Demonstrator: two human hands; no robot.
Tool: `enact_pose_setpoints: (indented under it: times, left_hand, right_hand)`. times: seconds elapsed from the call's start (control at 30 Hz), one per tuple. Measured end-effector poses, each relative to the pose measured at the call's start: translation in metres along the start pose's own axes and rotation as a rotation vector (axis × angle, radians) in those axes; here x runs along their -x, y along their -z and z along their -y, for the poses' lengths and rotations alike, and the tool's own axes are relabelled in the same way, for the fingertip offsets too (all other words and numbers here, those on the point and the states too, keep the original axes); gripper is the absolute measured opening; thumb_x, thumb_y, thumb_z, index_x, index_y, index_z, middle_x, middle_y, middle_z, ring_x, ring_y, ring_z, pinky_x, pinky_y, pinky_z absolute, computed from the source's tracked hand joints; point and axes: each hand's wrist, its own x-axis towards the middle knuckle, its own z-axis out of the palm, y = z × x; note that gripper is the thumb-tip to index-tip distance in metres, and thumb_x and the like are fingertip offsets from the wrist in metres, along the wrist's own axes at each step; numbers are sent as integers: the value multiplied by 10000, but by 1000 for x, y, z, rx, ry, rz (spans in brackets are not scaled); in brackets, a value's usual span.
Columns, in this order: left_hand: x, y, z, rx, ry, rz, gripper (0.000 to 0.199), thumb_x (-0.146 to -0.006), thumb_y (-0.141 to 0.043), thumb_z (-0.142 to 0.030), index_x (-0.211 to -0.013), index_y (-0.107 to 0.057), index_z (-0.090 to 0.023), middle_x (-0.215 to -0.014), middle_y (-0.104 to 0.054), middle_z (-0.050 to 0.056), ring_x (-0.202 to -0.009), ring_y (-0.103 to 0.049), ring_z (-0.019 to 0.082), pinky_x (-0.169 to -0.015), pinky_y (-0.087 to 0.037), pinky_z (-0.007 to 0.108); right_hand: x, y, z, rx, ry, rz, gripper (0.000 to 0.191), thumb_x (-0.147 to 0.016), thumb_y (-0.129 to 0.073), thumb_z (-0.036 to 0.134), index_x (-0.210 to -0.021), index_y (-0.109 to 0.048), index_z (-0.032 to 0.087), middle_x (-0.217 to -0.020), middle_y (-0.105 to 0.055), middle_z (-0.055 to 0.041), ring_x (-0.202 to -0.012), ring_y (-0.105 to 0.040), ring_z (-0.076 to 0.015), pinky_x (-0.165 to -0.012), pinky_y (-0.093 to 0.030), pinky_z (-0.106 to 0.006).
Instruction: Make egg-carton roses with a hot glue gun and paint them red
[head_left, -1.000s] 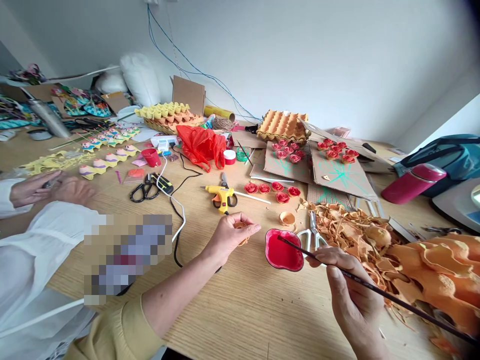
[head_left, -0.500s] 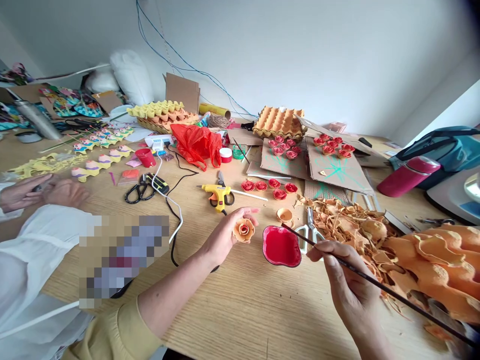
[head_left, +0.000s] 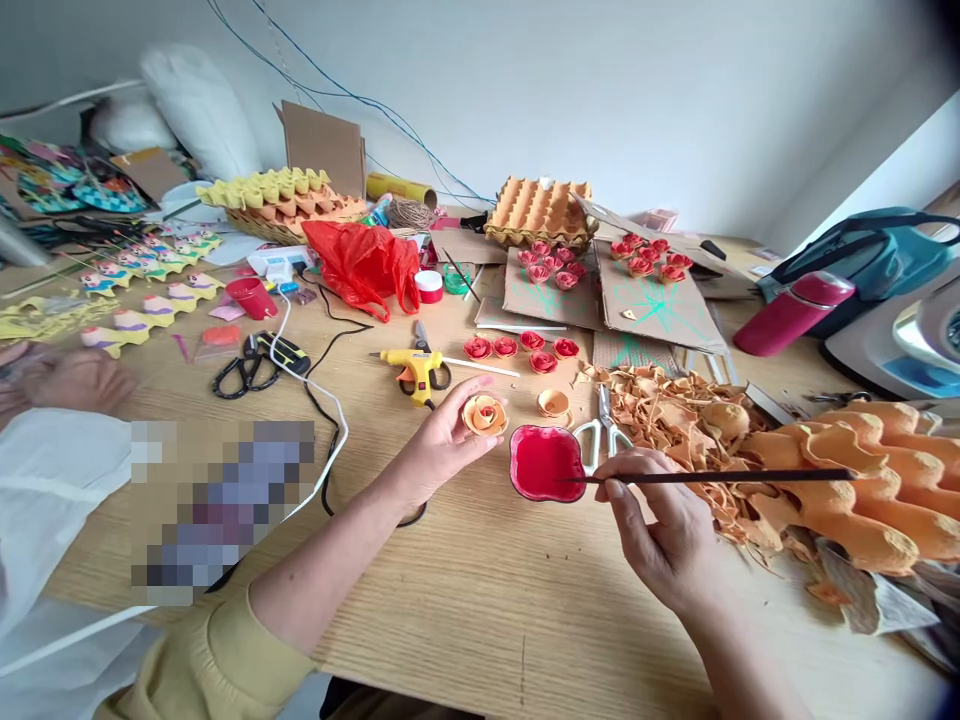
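My left hand point(head_left: 442, 440) is closed around an orange egg-carton flower point(head_left: 485, 414), whose centre shows a little red. In my right hand point(head_left: 664, 525) a long dark paintbrush point(head_left: 720, 477) lies nearly level, its tip in the red paint. That paint fills a wavy-edged dish point(head_left: 515, 470) on the table between my hands. Just behind the dish sits a plain orange paper cup point(head_left: 553, 403). White-handled scissors point(head_left: 604, 425) lie to its right. Several red-painted flowers point(head_left: 532, 345) stand in a loose group farther back.
A yellow glue gun point(head_left: 416, 365) lies behind my left hand, with black scissors point(head_left: 244, 370) and cables to its left. Orange scraps point(head_left: 667, 420) and egg cartons point(head_left: 862, 480) crowd the right. More red flowers sit on cardboard point(head_left: 667, 310). At left is another person's hand point(head_left: 79, 380).
The brush has swung from a slant to nearly level, its tip now down in the red paint. The flower in my left hand has tilted. The whole view has shifted a little.
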Motion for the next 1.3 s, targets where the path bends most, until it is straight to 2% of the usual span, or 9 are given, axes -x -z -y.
enact_pose_setpoints:
  times: [0.17,0.4,0.67,0.77,0.9,1.1,1.2,1.3]
  left_hand:
    - [-2,-1,-2,-126,-34,-8,640,-761,-820,-223,-1357,-590,-200,-1288,-688,98,-1198,-650,240,-1045,-505,331]
    - [0,-6,-3,-135,-42,-5,627,-728,-829,-219,-1315,-610,-206,-1201,-704,72,-1171,-661,235,-1041,-515,333]
    - [0,-9,-2,-203,-105,7,561,-734,-825,-214,-1264,-644,-195,-1138,-692,62,-1091,-659,216,-1026,-512,321]
    - [0,-9,1,-252,-136,9,565,-753,-815,-220,-1289,-637,-200,-1173,-689,70,-1099,-660,218,-1029,-507,321]
    - [2,-10,5,-324,-171,11,564,-760,-812,-219,-1296,-636,-209,-1168,-702,80,-1096,-670,232,-1015,-516,333]
    - [7,-11,8,-525,-269,-5,499,-804,-780,-188,-1281,-647,-244,-1182,-709,79,-1101,-671,245,-994,-515,338]
    - [8,-11,9,-622,-329,-2,483,-814,-772,-173,-1274,-641,-238,-1206,-704,82,-1104,-667,243,-1009,-502,340]
    - [9,-12,9,-645,-351,32,491,-807,-792,-187,-1268,-630,-232,-1210,-709,83,-1100,-673,245,-1011,-506,343]
  right_hand:
    - [2,0,-2,7,19,66,114,-1035,-516,184,-1009,-605,249,-865,-664,-30,-874,-624,-219,-811,-499,-361]
    - [3,0,-6,8,30,141,123,-1035,-502,215,-1029,-618,254,-847,-664,-35,-848,-636,-238,-785,-488,-380]
    - [2,-1,-5,-36,-26,150,125,-1047,-508,205,-976,-600,249,-875,-667,-19,-836,-636,-202,-789,-488,-346]
    - [4,-1,-4,-81,-104,101,140,-1055,-511,229,-969,-621,243,-857,-655,-12,-758,-634,-173,-718,-494,-307]
    - [5,-1,-3,-157,-179,-47,141,-1055,-518,247,-1009,-651,232,-822,-647,-5,-687,-621,-150,-658,-495,-284]
    - [7,-2,-2,-266,-112,-214,145,-1048,-521,221,-1056,-665,234,-787,-674,-14,-783,-632,-188,-810,-520,-366]
    - [8,-4,-1,-316,-71,-229,165,-1044,-509,205,-1085,-666,235,-805,-680,-30,-863,-635,-219,-878,-510,-427]
    - [8,-6,1,-329,-20,-214,183,-1034,-504,182,-1093,-665,245,-812,-677,-32,-853,-640,-224,-901,-510,-463]
